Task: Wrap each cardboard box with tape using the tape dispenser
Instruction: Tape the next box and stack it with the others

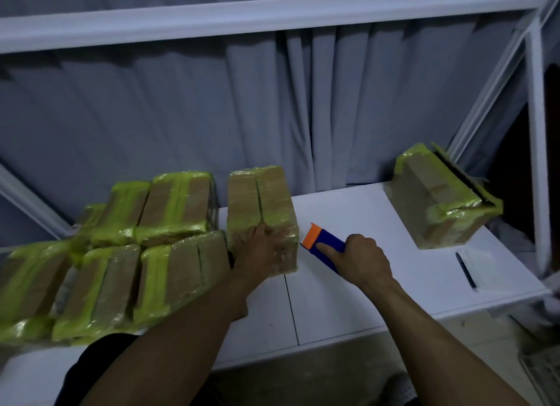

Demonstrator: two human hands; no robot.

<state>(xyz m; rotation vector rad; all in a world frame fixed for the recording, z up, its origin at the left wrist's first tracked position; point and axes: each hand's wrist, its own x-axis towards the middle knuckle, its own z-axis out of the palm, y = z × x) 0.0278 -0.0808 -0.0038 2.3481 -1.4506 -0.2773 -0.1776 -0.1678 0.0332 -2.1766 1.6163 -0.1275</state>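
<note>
Clutching tape dispenser (325, 244) in right hand (363, 261), hiding its rear. Resting left hand (263, 249) on cardboard box (260, 199), grip too blurred to tell.

Our right hand (363, 261) covers the back of the dispenser (322, 240); only its orange tip and some blue show. On the left hand (260, 254) the fingers (277, 248) blur into the box (260, 199), grip unclear. The stack (33, 284) runs off the left edge. That thin dark thing (466, 270) on the bench (348, 205): too small to tell.
</note>
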